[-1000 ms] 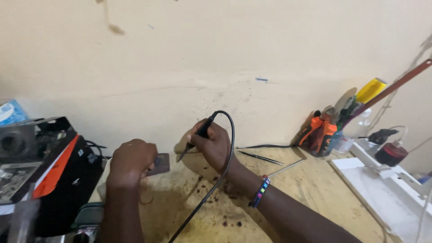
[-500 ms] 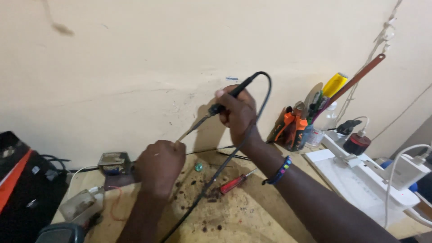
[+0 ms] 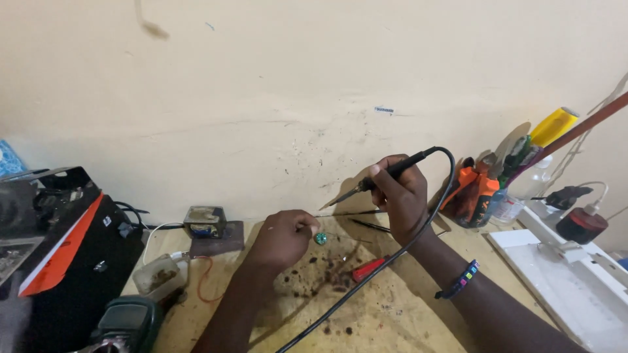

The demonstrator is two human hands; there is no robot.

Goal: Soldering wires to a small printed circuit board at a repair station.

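Observation:
My right hand (image 3: 400, 196) grips a black soldering iron (image 3: 386, 175) like a pen, its metal tip pointing down-left in the air above the bench, its black cable looping over the wrist and down across the wood. My left hand (image 3: 282, 236) is closed on a small round green part (image 3: 320, 238), pinched at the fingertips just above the stained wooden bench (image 3: 392, 314). The iron's tip hangs a little above and to the right of the green part, apart from it. A beaded bracelet (image 3: 459, 281) sits on my right wrist.
A red-handled tool (image 3: 367, 268) lies on the bench beside the cable. A small transformer (image 3: 205, 221) and a plastic tub (image 3: 159, 276) sit at left, next to a black-and-orange case (image 3: 62, 255). Orange tool holder (image 3: 476, 193), bottle and white board (image 3: 569, 287) stand at right.
The view has shifted between frames. My right hand lifted the iron off the work and holds it raised; my left hand now shows the green part pinched at its fingertips.

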